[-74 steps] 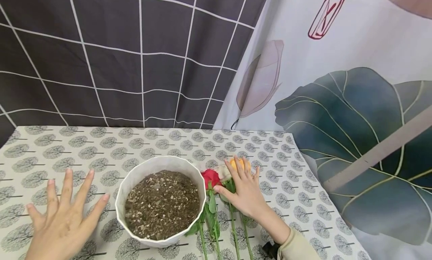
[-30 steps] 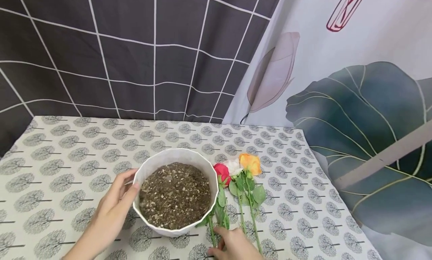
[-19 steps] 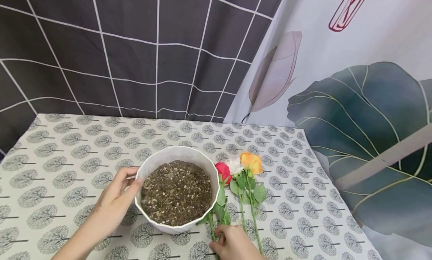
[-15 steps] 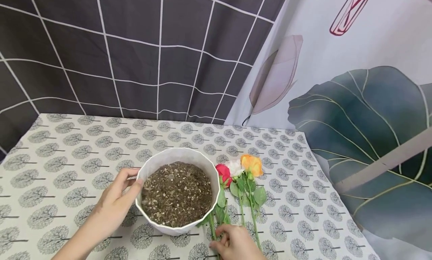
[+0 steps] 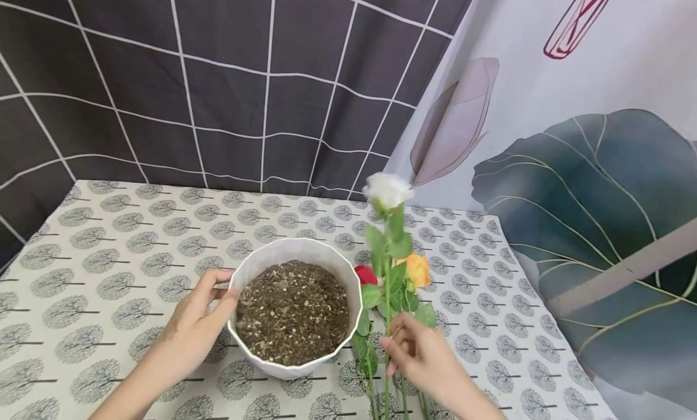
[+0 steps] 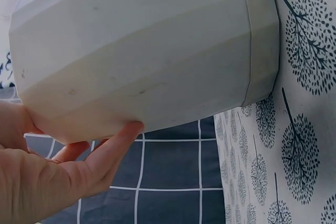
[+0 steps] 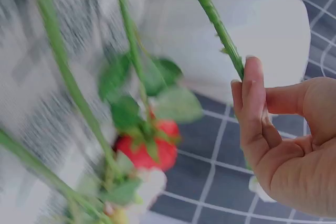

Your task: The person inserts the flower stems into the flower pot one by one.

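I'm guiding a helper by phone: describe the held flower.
Find the white pot on the cloth. Beside it, the right hand holds a white flower by its stem. Unlike the red flower and orange flower lying nearby, it is raised upright.

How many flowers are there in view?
4: a white flower, held in the right hand; on the tablecloth, a red flower, an orange flower and another white flower, mostly hidden in the head view.

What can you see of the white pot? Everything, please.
The white pot is faceted, plastic-looking, with an angular rim and a base band; small marks dot its wall. Dark brown, pale-flecked soil lies below the rim. It stands upright on the tree-print tablecloth, left of the red rose. The left hand touches its outer wall.
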### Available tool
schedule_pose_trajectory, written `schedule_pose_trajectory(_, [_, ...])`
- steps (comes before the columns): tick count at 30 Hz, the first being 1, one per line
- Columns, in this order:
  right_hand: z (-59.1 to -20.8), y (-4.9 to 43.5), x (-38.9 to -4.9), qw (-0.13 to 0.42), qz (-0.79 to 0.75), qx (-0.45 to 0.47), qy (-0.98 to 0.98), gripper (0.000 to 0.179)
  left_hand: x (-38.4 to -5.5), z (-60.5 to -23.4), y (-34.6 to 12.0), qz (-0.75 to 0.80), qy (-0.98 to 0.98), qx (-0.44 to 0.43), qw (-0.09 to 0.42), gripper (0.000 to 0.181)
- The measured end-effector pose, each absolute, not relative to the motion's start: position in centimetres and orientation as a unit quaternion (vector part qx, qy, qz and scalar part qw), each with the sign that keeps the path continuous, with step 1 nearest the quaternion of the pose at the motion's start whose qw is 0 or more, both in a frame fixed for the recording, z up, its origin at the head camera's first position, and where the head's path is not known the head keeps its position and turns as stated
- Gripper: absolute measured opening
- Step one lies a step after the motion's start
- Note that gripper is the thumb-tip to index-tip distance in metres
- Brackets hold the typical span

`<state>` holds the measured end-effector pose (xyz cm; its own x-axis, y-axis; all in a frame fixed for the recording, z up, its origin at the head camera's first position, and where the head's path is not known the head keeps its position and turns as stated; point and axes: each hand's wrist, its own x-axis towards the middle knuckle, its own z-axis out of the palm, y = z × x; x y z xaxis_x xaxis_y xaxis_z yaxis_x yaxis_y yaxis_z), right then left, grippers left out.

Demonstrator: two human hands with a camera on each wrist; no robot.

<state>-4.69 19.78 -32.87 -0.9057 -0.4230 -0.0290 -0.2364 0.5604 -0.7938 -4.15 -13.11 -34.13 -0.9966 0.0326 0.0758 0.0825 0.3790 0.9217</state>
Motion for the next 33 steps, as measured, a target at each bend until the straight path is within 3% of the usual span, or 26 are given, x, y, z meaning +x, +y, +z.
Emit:
schedule_pose_trajectory(7, [-30.4,20.2,-8.1,0.033,-0.413,-0.216,0.884,0.017,-4.2,-34.0,-12.9,-0.559,-0.828,-0.023,0.017,0.024])
schedule_pose_trajectory(21, [-24.5,20.1,-14.2,-0.019,-0.486,-0.198,0.851,0.015,-4.0,-33.8,-12.6,-0.562,-0.827,-0.004,0.010,0.021])
schedule_pose_trajectory(26, [-23.0,19.1,-16.8,-0.052,-0.573,-0.198,0.793,0.009,-3.9,-33.8,-12.5,-0.560,-0.828,0.001,0.026,0.019])
schedule_pose_trajectory(33, [-22.9,15.4,-19.2,-0.041,-0.632,-0.212,0.744,0.008,-3.8,-34.2,-11.8,-0.534,-0.841,-0.018,0.083,0.020])
